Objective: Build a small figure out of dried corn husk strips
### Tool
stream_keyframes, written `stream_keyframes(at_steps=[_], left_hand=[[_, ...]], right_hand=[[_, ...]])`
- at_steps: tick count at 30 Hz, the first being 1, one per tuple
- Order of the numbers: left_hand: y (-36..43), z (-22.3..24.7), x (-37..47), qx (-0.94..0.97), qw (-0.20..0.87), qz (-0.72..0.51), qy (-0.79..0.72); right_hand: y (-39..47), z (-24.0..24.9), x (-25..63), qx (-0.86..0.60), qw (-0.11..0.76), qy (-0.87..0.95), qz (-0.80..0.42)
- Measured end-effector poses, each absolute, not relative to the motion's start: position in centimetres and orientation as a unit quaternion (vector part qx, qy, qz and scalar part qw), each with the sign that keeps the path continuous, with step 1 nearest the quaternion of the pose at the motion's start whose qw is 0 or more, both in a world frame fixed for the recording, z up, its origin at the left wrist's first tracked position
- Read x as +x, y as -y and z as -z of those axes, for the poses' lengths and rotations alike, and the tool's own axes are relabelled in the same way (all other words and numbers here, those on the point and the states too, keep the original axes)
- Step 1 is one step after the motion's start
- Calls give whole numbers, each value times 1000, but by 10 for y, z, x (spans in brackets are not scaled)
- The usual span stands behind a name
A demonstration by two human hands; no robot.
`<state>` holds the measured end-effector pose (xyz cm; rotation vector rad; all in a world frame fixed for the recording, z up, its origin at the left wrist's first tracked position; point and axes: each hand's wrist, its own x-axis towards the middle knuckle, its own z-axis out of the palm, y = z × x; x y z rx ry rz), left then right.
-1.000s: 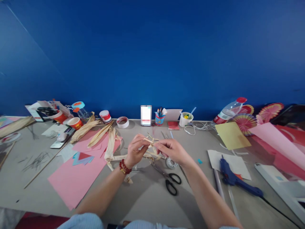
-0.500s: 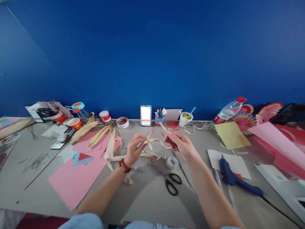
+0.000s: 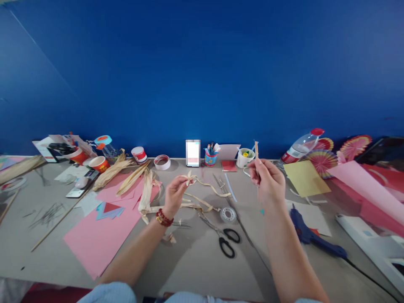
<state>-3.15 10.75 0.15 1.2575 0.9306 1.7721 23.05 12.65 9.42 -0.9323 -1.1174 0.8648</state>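
Note:
My left hand (image 3: 174,197), with a red bead bracelet on its wrist, pinches a small pale flower shape that looks made of corn husk (image 3: 190,177). A long thin husk strip (image 3: 210,187) trails from it to the right. Farther right, my right hand (image 3: 270,180) is closed round a thin light wooden stick (image 3: 256,150) that points upward; its lower end is hidden by the fingers. Between the arms lie black-handled scissors (image 3: 226,244) and a clear tape roll (image 3: 228,214). Several husk strips (image 3: 186,205) lie under my left hand.
Pink paper (image 3: 101,235) and dried husks (image 3: 113,172) cover the left side. A blue glue gun (image 3: 311,237) rests at right, near a tilted plastic bottle (image 3: 301,147). Along the wall stand a phone (image 3: 192,153), a brush cup (image 3: 211,159) and a white cup (image 3: 245,158).
My right hand has moved right and away from the flower, and its stick now points more upright. My left hand has shifted slightly left and up with the flower.

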Motion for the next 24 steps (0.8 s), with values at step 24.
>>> stream_keyframes(at_steps=[24], left_hand=[[-97, -27, -27, 394, 462, -720, -336]], right_hand=[[-116, -52, 157, -423, 409, 655, -474]])
